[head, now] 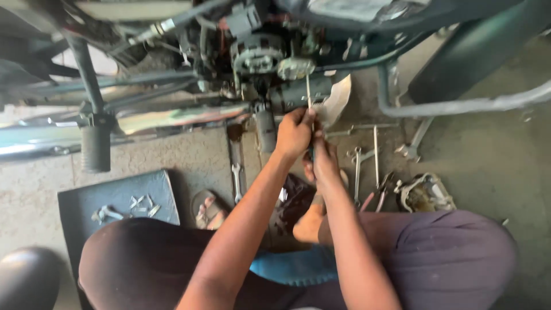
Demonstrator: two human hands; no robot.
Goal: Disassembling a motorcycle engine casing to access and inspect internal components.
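Nearest, the right hand point(325, 159) wraps the handle of a screwdriver point(309, 103), with the left hand point(294, 132) closed on the shaft just above it. Spanners point(357, 172) and pliers point(376, 194) lie on the floor just right of the hands. Beyond the left hand, the tip meets the engine point(270, 63)
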